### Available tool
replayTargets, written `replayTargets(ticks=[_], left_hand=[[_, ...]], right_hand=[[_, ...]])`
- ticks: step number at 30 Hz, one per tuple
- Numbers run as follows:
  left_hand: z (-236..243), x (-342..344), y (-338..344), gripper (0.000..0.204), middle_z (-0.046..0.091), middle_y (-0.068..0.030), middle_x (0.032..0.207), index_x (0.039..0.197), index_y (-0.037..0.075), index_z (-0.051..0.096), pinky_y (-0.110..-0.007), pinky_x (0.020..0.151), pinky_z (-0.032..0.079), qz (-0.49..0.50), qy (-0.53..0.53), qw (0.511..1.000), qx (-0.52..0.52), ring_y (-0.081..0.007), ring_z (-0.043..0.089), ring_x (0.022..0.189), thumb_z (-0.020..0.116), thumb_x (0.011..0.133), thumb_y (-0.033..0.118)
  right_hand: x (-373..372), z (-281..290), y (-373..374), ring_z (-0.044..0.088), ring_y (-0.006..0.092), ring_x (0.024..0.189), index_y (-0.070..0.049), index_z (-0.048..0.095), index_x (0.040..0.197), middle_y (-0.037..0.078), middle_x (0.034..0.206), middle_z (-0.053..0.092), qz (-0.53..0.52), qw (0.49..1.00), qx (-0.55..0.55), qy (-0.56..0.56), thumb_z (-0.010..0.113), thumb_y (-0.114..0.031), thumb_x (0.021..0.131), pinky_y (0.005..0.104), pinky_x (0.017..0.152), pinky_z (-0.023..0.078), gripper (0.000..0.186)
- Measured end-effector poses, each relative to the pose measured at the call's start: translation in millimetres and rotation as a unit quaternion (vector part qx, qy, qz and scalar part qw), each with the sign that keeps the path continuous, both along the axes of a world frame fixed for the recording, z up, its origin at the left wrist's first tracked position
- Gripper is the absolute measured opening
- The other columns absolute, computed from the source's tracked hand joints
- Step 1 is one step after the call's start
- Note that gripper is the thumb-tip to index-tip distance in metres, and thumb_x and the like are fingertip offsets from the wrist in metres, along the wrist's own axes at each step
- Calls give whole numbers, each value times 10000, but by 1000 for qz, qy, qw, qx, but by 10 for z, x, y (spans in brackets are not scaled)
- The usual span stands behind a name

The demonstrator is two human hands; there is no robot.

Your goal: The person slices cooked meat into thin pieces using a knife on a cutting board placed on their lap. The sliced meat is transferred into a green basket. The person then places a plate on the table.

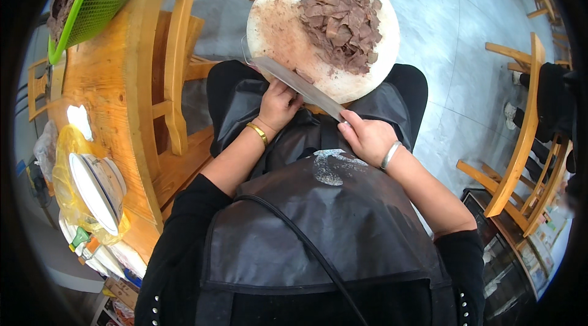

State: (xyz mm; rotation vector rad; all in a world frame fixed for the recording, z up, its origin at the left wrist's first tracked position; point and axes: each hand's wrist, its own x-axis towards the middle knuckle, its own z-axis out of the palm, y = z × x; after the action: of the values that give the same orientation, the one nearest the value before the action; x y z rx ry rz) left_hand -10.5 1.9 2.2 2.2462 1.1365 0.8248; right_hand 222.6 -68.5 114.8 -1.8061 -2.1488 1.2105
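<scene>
A round white cutting board [269, 26] lies in front of me at knee height, stained reddish brown on its left half. Thin slices of brown cooked meat [343, 26] are heaped on its right side. My right hand [369, 140] grips the handle of a cleaver [300, 87], whose wide blade slants up and left across the board's near edge. My left hand [280, 105] is closed just behind the blade, fingers curled; the blade hides what they hold, if anything. A small meat piece lies against the blade's far side.
On the left, a wooden table [98, 93] bears a green mesh basket [107, 1] with dark meat and white plates [92, 191] in a yellow plastic bag. Wooden chairs [520, 136] stand at the right, a person's dark-clothed legs beside them. A dark apron [318, 222] covers my lap.
</scene>
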Motion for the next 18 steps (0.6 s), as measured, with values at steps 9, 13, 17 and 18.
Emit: replayTargets(ticks=[9,13,17,18], left_hand=[[-5,48,13,363,618,-133,1033,950,40,671,-412,896,463,17,-15,1000,-12,-358,555,1023,745,596,8],[-21,63,11,304,614,-115,980,901,38,655,-392,853,480,21,-27,999,-20,-336,564,969,718,606,5],[25,90,31,262,608,-96,968,883,41,641,-376,834,480,23,-45,999,-8,-314,557,931,702,631,8],[26,91,42,257,607,-95,971,893,44,642,-373,833,479,17,-44,999,-7,-311,556,933,698,645,7]], right_hand=[[159,273,-33,607,391,663,-85,509,1136,204,688,613,-2,993,-115,-36,441,-312,949,479,620,474,301],[87,210,105,604,406,697,-84,501,981,206,704,619,-5,990,-139,-27,401,-360,959,499,659,469,295],[-147,-177,311,611,411,741,-79,513,1000,219,752,636,-4,992,-118,-37,388,-378,961,493,690,474,326],[-191,-357,357,613,412,758,-79,517,1006,223,768,640,-9,993,-108,-36,385,-383,962,490,701,476,335]])
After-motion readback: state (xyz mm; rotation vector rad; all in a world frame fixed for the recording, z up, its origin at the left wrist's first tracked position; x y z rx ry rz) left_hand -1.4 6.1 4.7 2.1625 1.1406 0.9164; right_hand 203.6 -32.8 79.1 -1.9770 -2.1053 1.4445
